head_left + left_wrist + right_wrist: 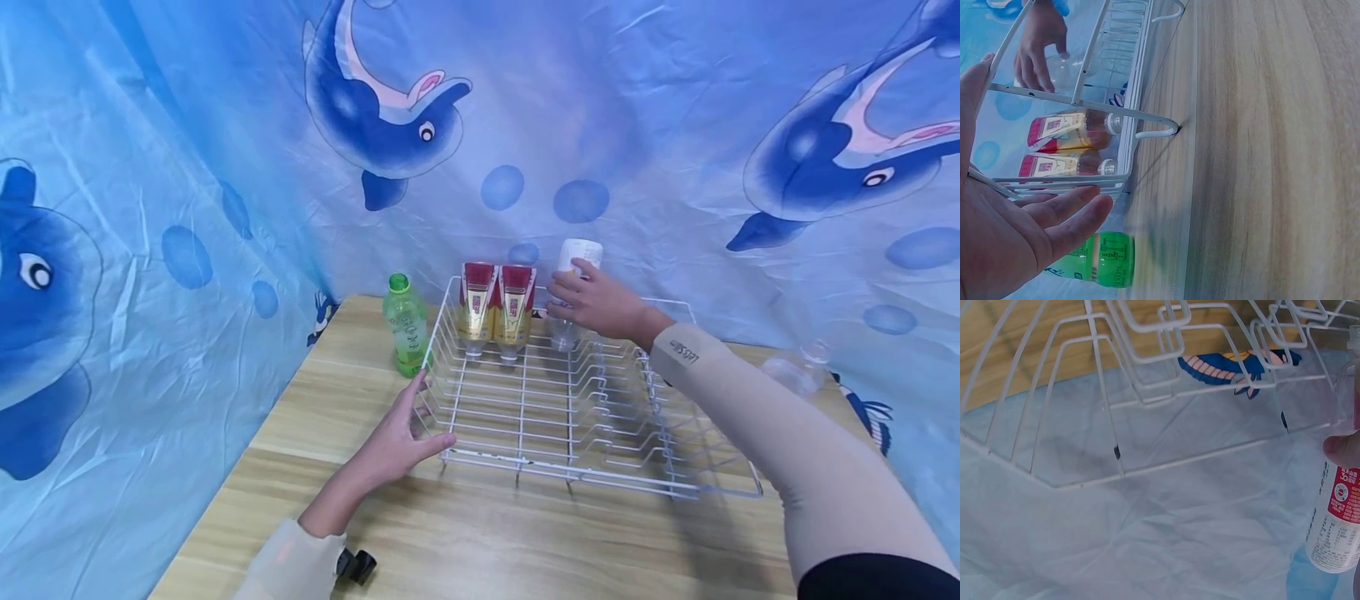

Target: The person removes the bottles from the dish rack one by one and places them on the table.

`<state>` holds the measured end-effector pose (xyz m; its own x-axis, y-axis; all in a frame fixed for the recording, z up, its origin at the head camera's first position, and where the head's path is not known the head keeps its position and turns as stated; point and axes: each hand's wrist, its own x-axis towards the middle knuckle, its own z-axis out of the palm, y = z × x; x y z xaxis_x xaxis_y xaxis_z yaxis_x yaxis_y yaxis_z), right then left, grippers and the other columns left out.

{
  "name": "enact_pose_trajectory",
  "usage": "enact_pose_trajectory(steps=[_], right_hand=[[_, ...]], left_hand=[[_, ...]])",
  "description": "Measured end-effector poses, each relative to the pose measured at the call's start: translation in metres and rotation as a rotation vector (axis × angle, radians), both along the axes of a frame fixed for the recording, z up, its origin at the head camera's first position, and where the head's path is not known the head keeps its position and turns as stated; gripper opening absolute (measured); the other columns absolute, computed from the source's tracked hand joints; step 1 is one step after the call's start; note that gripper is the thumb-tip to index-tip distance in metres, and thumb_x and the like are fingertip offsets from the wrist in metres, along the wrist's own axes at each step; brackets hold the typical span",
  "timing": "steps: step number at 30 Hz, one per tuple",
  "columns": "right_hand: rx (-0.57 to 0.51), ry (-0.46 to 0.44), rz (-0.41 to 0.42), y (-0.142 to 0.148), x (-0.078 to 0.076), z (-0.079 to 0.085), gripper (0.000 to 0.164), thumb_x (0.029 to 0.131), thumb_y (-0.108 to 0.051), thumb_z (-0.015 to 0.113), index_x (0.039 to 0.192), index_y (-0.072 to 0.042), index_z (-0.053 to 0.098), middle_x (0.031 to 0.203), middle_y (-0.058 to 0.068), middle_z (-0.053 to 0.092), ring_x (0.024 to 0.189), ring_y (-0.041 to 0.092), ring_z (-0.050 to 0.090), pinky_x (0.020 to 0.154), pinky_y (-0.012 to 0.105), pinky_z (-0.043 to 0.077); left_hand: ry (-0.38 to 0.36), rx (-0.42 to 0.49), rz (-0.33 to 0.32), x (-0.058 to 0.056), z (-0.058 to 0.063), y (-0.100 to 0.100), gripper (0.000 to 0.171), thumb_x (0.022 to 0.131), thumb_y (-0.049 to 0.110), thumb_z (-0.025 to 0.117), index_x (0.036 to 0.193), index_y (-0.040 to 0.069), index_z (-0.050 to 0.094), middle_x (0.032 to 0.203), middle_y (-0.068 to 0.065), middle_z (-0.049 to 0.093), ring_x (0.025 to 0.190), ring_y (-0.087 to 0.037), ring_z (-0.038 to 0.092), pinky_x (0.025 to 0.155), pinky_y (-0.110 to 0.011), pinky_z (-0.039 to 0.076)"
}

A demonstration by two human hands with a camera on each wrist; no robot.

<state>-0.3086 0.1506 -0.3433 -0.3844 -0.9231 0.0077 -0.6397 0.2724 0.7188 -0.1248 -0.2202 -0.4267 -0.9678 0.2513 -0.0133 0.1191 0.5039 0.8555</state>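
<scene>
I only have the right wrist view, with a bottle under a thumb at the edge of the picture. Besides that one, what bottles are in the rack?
Observer: The head view shows one red-and-gold bottle and its twin side by side in the rack, both upside down.
Operator: Is anything at the near left corner, well out of my picture?
Observer: Yes, the left hand is there, its thumb and fingers spread apart around the corner.

head: rack (521, 461) viewed from above, forward-down | left wrist: filmed close, sideways | right wrist: filmed close, inverted | rack shared by all
</scene>
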Motion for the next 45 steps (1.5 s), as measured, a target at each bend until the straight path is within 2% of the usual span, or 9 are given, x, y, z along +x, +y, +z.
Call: enact_pose_trajectory(steps=[3, 10, 15, 19, 23, 29, 38, 45], right_hand=[[0.012, 0.004, -0.014, 0.001, 0.004, 0.008, 0.061, 0.085, -0.011, 0.079, 0.142, -0.023, 0.058, 0.147, 0.011, 0.052, 0.141, 0.033, 0.041, 0.117, 0.059, 0.026], [0.022, -0.002, -0.045, 0.009, 0.017, 0.017, 0.066, 0.085, -0.009, 0.08, 0.145, -0.019, 0.055, 0.149, 0.014, 0.05, 0.141, 0.036, 0.04, 0.118, 0.06, 0.024], [-0.02, 0.023, -0.022, 0.012, 0.018, 0.032, 0.068, 0.081, -0.007, 0.084, 0.143, -0.016, 0.056, 0.147, 0.016, 0.052, 0.139, 0.036, 0.042, 0.117, 0.06, 0.026], [-0.052, 0.013, -0.049, 0.017, 0.021, 0.043, 0.074, 0.077, -0.006, 0.087, 0.143, -0.015, 0.055, 0.147, 0.017, 0.05, 0.14, 0.037, 0.041, 0.117, 0.061, 0.026], [-0.055, 0.021, -0.077, 0.025, 0.024, 0.051, 0.075, 0.077, -0.006, 0.087, 0.144, -0.015, 0.054, 0.148, 0.017, 0.049, 0.14, 0.037, 0.041, 0.117, 0.06, 0.027], [-0.071, 0.011, -0.084, 0.039, 0.027, 0.06, 0.078, 0.075, -0.003, 0.088, 0.143, -0.012, 0.053, 0.148, 0.018, 0.049, 0.139, 0.037, 0.042, 0.116, 0.06, 0.028], [-0.129, -0.006, -0.093, 0.049, 0.029, 0.072, 0.082, 0.071, -0.003, 0.089, 0.144, -0.011, 0.052, 0.147, 0.02, 0.048, 0.138, 0.039, 0.041, 0.114, 0.06, 0.03], [-0.136, -0.017, -0.123, 0.055, 0.035, 0.076, 0.086, 0.068, -0.005, 0.092, 0.143, -0.01, 0.051, 0.146, 0.021, 0.049, 0.136, 0.04, 0.043, 0.111, 0.061, 0.033]], left_hand=[[0.002, 0.002, 0.006, 0.001, -0.001, 0.0, 0.119, 0.08, 0.052, 0.082, 0.164, 0.018, 0.005, 0.165, -0.014, 0.02, 0.139, -0.044, 0.039, 0.106, -0.064, 0.039], [-0.003, -0.016, -0.004, 0.005, -0.002, 0.001, 0.118, 0.08, 0.052, 0.081, 0.164, 0.016, 0.005, 0.165, -0.016, 0.02, 0.146, -0.045, 0.025, 0.113, -0.067, 0.025], [-0.007, -0.007, 0.012, 0.006, 0.001, 0.001, 0.118, 0.08, 0.051, 0.082, 0.164, 0.018, 0.005, 0.165, -0.015, 0.021, 0.144, -0.045, 0.031, 0.111, -0.065, 0.031], [-0.012, 0.007, 0.019, 0.007, 0.001, 0.002, 0.116, 0.081, 0.046, 0.083, 0.164, 0.018, 0.006, 0.165, -0.016, 0.02, 0.141, -0.045, 0.036, 0.108, -0.063, 0.037], [-0.002, 0.011, 0.015, 0.007, 0.001, 0.002, 0.116, 0.082, 0.045, 0.083, 0.163, 0.017, 0.006, 0.165, -0.017, 0.019, 0.141, -0.046, 0.036, 0.108, -0.063, 0.037], [0.013, -0.006, 0.012, 0.005, 0.0, 0.001, 0.116, 0.081, 0.047, 0.082, 0.163, 0.016, 0.006, 0.164, -0.019, 0.02, 0.142, -0.048, 0.032, 0.11, -0.066, 0.031], [0.003, 0.017, -0.007, 0.0, -0.002, 0.0, 0.114, 0.083, 0.046, 0.082, 0.163, 0.016, 0.006, 0.164, -0.02, 0.021, 0.133, -0.045, 0.047, 0.106, -0.06, 0.042], [-0.005, 0.04, -0.02, -0.002, -0.004, 0.0, 0.112, 0.084, 0.039, 0.082, 0.163, 0.016, 0.006, 0.164, -0.02, 0.02, 0.132, -0.044, 0.049, 0.103, -0.057, 0.046]])
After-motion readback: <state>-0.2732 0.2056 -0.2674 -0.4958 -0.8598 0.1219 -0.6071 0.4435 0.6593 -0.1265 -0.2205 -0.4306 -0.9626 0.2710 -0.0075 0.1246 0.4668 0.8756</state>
